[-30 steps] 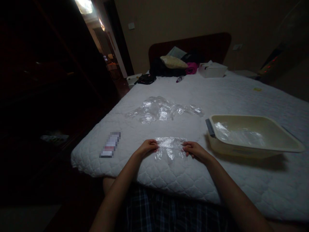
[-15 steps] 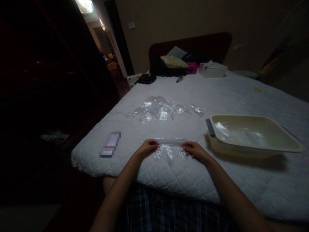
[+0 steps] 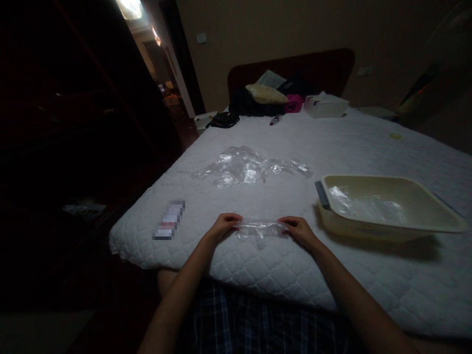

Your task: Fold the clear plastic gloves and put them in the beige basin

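Observation:
A clear plastic bag (image 3: 261, 228) lies at the near edge of the bed, stretched sideways between my two hands. My left hand (image 3: 225, 226) pinches its left end, and my right hand (image 3: 298, 231) pinches its right end. The upper part of the bag is folded into a narrow band, with loose crinkled film below it. Farther up the bed lies a spread of crumpled clear plastic bags (image 3: 243, 167). A cream plastic basin (image 3: 391, 228) with grey handles stands to the right of my right hand, with clear plastic inside.
A pixelated, phone-shaped item (image 3: 169, 220) lies left of my left hand on the white quilted bed (image 3: 147, 255). Toward the headboard are a cushion (image 3: 266, 93), a pink roll (image 3: 294, 103), a white box (image 3: 326, 105), a black bag (image 3: 223, 120) and a small bottle (image 3: 274, 121).
The flap of plastic that stood above my fingers has been folded down toward me, so the bag is shorter. Both hands still grip its ends in nearly the same place.

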`<state>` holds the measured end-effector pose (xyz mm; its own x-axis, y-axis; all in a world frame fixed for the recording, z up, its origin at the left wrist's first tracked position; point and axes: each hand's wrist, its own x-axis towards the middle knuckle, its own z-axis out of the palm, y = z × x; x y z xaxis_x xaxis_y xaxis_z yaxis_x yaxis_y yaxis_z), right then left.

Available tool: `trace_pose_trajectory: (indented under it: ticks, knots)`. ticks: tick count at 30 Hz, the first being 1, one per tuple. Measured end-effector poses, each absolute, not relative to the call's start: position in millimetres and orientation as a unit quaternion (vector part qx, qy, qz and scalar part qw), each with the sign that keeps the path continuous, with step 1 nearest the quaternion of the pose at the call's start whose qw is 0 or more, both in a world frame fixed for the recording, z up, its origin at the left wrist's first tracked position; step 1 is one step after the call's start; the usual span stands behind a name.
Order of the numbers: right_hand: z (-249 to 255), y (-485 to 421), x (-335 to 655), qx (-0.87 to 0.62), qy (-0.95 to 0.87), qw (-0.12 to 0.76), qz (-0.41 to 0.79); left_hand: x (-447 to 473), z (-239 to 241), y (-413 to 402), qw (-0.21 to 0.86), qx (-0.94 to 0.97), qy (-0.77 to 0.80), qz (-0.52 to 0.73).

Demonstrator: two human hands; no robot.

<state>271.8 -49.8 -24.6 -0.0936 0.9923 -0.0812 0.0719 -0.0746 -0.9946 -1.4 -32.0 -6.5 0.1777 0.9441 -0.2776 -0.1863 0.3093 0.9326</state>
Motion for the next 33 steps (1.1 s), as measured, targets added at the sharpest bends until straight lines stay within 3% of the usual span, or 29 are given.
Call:
trace_pose_trajectory:
  ticks: [16, 26, 33]
  knots:
    - [-29, -64, 280, -0.470, -0.737, 0.391, 0.288, -7, -18, -38, 0.621, 0.520, 0.426, 0.403]
    - [-26, -76, 283, -0.474, -0.733, 0.386, 0.298, 1, -12, -53, 0.417, 0.684, 0.448, 0.396]
    - [-17, -69, 293, -0.555, -0.633, 0.398, 0.364, 5, -13, -58, 0.370, 0.724, 0.453, 0.365]
